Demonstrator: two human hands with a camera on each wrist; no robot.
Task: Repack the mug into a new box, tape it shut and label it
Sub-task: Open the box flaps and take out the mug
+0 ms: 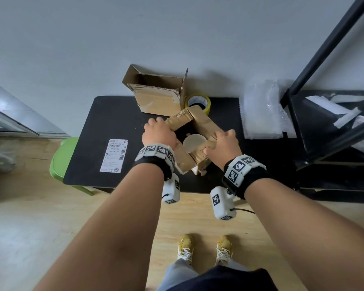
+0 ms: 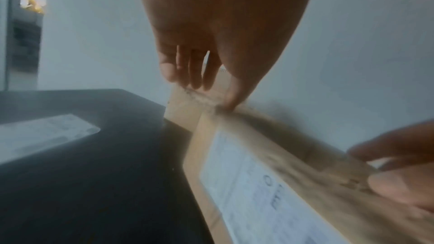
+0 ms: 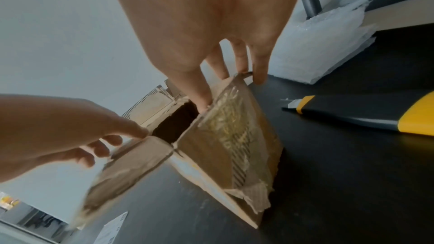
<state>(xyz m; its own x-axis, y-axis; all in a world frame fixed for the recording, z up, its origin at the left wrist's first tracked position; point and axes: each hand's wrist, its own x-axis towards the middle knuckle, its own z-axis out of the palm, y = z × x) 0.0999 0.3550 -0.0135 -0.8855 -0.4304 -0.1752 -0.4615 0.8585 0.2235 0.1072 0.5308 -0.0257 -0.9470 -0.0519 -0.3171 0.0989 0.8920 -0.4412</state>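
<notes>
A worn, torn cardboard box (image 1: 201, 120) stands in the middle of the black table (image 1: 105, 114). Its top flaps are spread apart, and a pale mug (image 1: 194, 142) shows inside. My left hand (image 1: 159, 131) pinches the box's left flap (image 2: 187, 110) between thumb and fingers. My right hand (image 1: 221, 141) grips the right flap (image 3: 225, 136), thumb inside the opening and fingers outside. A second, cleaner box (image 1: 156, 97) stands open at the back by the wall. A yellow tape roll (image 1: 198, 102) lies beside it. A white shipping label (image 1: 115, 155) lies flat at the left.
Folded bubble wrap (image 1: 261, 110) leans at the table's right end beside a black metal rack (image 1: 324, 127). A yellow and black utility knife (image 3: 366, 114) lies on the table right of the worn box. A green stool (image 1: 60, 158) stands at the table's left edge.
</notes>
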